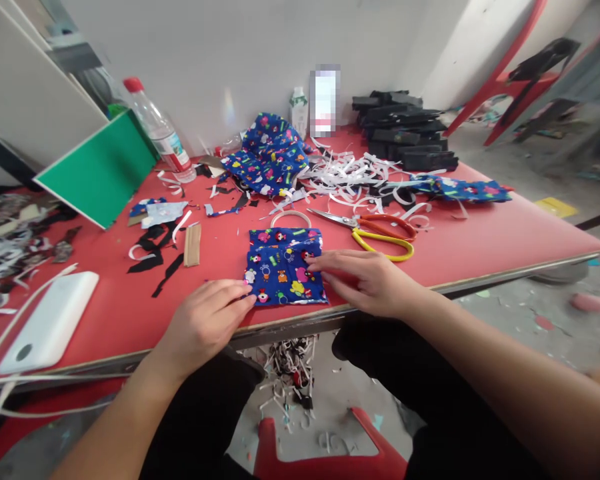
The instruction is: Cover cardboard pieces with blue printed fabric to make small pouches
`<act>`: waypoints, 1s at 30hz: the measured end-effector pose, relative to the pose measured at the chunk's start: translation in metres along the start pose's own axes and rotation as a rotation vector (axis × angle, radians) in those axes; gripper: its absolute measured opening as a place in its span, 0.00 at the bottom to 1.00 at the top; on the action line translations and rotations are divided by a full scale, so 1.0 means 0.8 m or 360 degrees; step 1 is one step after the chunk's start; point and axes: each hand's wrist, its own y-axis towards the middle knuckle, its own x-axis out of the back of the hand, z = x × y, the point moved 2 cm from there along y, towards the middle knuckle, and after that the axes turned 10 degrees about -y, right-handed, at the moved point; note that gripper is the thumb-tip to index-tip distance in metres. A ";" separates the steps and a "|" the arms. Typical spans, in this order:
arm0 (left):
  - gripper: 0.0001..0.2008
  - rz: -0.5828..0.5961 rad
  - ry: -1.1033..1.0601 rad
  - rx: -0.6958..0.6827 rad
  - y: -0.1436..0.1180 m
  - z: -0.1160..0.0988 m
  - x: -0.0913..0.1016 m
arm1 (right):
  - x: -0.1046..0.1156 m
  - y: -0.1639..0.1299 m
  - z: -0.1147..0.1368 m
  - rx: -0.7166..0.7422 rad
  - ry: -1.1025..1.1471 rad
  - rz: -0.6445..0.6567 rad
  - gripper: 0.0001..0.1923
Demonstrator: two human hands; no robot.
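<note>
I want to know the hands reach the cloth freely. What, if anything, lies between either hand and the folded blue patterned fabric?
Nothing visible does. The left hand touches the folded blue fabric at its lower left corner, and the right hand rests its fingers on the right edge. The scissors and the white ring lie behind the fabric, apart from both hands.

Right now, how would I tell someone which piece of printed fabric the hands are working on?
Start at the red table and go to its near edge. There, flat between the left hand and right hand, lies the small folded blue cartoon-print piece, just below the scissors. Unlike the crumpled fabric heap at the back, it is a neat square.
</note>
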 end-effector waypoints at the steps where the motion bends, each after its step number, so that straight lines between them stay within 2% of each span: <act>1: 0.10 0.0011 0.0003 0.0031 0.000 0.000 0.000 | -0.001 0.000 0.000 0.0001 -0.0006 -0.0003 0.16; 5: 0.10 0.0028 -0.0009 0.0144 -0.005 0.000 -0.002 | -0.002 0.001 0.000 -0.0009 -0.0031 -0.0008 0.15; 11: 0.12 -0.0061 -0.0072 0.0301 -0.011 -0.002 -0.001 | -0.006 0.000 -0.003 -0.0055 -0.0015 0.0020 0.17; 18: 0.11 -0.0017 -0.0119 0.0281 -0.011 0.003 -0.001 | -0.007 0.000 -0.003 -0.0123 0.0010 0.0019 0.15; 24: 0.12 0.0109 -0.0047 0.0240 -0.010 0.003 0.002 | -0.005 0.020 0.021 -0.0529 0.0498 -0.0260 0.09; 30: 0.14 0.0203 0.0146 0.0078 -0.013 -0.001 -0.001 | -0.018 0.029 0.025 -0.0922 0.0946 -0.0326 0.18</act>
